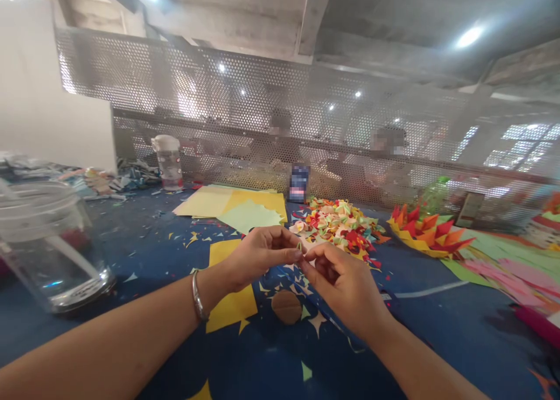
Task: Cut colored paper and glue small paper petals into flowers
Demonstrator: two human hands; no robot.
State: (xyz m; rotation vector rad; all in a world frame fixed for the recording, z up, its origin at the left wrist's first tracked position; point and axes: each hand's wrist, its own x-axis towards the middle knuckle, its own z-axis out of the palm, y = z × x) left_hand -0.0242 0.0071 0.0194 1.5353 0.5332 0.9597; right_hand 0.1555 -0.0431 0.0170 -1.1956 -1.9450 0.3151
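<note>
My left hand (258,254) and my right hand (339,280) meet above the blue table (144,237). Both pinch one tiny folded piece of paper (300,247), pale green, between fingertips. The left wrist wears a silver bangle (198,295). Just beyond the hands lies a heap of small folded paper pieces (339,222) in red, orange, green and pink. Under the hands lie a yellow paper sheet (227,298) and a brown round disc (286,306).
A clear jar (48,245) stands at left, a bottle (168,162) behind it. Yellow and green sheets (238,207) lie at the back, a red-orange paper ring (429,231) and pink and green paper (507,269) at right. A perforated metal screen (284,132) hides people beyond. Paper scraps litter the table.
</note>
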